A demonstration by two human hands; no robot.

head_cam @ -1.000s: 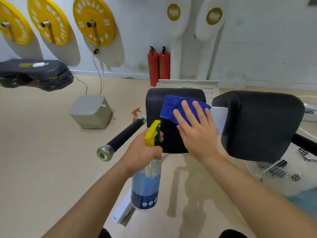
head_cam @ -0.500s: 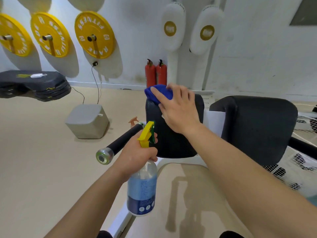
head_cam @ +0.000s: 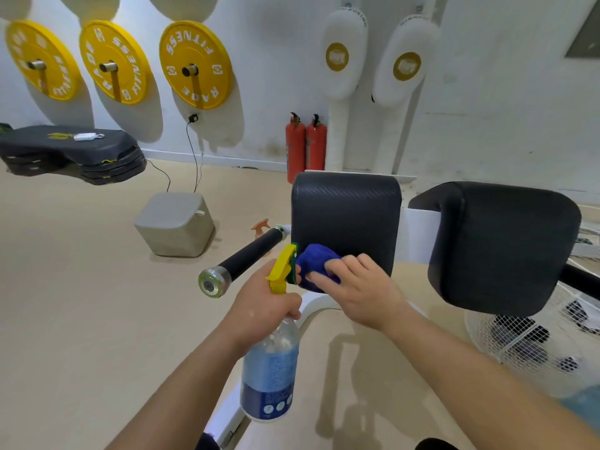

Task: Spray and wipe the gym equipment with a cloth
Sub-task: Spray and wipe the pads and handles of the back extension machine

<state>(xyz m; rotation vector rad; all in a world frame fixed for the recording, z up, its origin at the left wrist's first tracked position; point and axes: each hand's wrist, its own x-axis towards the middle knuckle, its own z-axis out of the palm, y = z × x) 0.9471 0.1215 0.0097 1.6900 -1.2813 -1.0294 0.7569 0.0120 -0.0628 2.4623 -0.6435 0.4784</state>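
My left hand [head_cam: 264, 305] grips the neck of a clear spray bottle [head_cam: 271, 368] with a yellow trigger and a blue label, held upright in front of me. A bunched blue cloth [head_cam: 313, 263] lies against the lower left corner of the left black pad [head_cam: 345, 219] of the gym machine, and my right hand [head_cam: 360, 292] presses it there with its fingers over the cloth. A second, larger black pad [head_cam: 503, 245] stands to the right. A black handle bar [head_cam: 242, 261] with a silver end cap sticks out to the left of the pad.
A grey block [head_cam: 175, 228] sits on the beige floor to the left. Stacked black step platforms [head_cam: 71, 154] lie at far left. Yellow weight plates [head_cam: 194, 64] hang on the wall, two red fire extinguishers [head_cam: 305, 146] stand below. A white fan guard [head_cam: 535, 342] lies at right.
My right hand slid the blue cloth from the top edge of the left pad down to its lower left corner. My left hand kept the bottle in about the same place.
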